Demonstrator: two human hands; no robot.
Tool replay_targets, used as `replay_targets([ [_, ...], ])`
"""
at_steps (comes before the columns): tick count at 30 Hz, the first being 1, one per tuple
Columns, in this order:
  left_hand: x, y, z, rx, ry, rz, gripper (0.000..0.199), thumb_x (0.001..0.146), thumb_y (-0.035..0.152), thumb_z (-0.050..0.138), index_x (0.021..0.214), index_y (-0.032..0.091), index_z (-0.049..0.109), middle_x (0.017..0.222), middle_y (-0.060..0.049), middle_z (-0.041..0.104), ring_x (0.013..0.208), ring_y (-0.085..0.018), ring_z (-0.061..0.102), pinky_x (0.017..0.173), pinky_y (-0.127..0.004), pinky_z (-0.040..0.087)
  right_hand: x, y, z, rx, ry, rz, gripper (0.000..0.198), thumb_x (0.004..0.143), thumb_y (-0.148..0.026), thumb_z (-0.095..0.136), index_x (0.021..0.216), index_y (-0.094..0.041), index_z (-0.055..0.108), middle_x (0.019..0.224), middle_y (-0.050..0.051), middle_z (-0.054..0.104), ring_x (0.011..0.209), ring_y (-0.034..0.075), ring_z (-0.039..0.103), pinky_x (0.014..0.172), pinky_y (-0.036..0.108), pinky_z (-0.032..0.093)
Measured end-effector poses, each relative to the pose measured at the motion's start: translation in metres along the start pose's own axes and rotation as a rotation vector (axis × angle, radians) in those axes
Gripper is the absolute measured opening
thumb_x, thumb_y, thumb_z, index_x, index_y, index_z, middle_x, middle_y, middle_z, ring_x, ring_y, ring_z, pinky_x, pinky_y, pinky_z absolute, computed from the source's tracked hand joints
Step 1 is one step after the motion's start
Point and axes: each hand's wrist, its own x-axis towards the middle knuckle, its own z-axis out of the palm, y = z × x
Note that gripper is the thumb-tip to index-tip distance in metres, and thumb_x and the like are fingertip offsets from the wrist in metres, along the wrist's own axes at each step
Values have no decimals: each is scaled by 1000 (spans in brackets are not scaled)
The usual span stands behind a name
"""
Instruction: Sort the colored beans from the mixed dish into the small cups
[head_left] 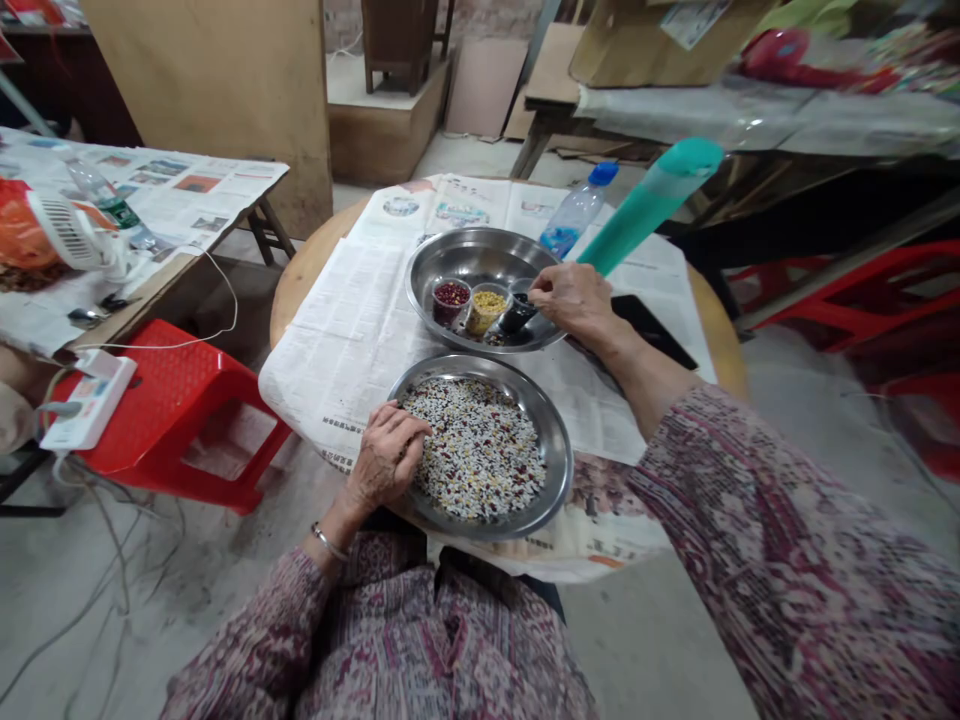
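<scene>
Sorting step imo: ur R hand (pixel 576 300) is at the dark-filled clear plastic cup (pixel 515 316) in the round steel basin (pixel 472 242), grip bunched, can't tell if pinching anything. L hand (pixel 386 455) curls over the shallow steel tray (pixel 559 490) of mixed grains (pixel 480 450), grip unclear. Next pick prob needs a light pinch. Newspapered round wooden table (pixel 288 300), red plastic stool (pixel 176 385) on ur L.

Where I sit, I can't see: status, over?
Right hand at dark-filled cup. Left hand at rim of near bowl. Mixed grains inside. Nothing visibly blocking either hand.

Only illegible Chinese print on newspaper (pixel 337 330)
</scene>
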Motion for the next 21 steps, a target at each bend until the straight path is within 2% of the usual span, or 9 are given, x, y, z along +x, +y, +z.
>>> replay_targets([
  [3,0,1,0,-2,2,-2,21,97,20,43,96,22,64,93,-2,71,94,-18,63,111,-44,37,0,0,-1,4,21,16,23,84,-22,57,97,-20,76,107,12,74,102,31,66,84,42,50],
  [8,-2,1,1,-11,7,-4,20,97,20,43,95,22,63,92,-2,71,96,-18,63,112,-43,37,0,5,3,47,-28,24,17,82,-25,62,93,-21,74,102,11,74,101,30,65,82,42,49],
  [14,-2,0,3,0,2,-14,20,96,20,44,95,21,64,92,-3,71,95,-18,63,110,-43,39,-10,2,0,196,79,5,16,86,-33,58,84,-22,70,95,15,73,100,35,63,82,47,48],
  [16,-2,-1,3,-4,3,-16,21,96,19,44,94,22,64,92,-3,71,95,-18,63,111,-43,38,-26,-3,-4,310,153,-28,20,88,-34,52,84,-23,68,94,14,73,93,32,64,81,46,48],
  [18,-2,-1,3,-17,13,-12,21,96,19,44,94,21,64,92,-3,71,95,-19,63,111,-43,38,-53,-9,-6,441,166,-91,22,89,-34,50,84,-23,67,91,13,73,84,26,64,77,43,49],
  [21,-2,0,3,-24,5,-22,21,96,20,44,95,22,64,92,-3,71,96,-19,63,111,-43,38,-112,-19,-1,514,11,-278,14,85,-32,56,81,-24,65,83,7,72,74,21,63,71,37,49],
])
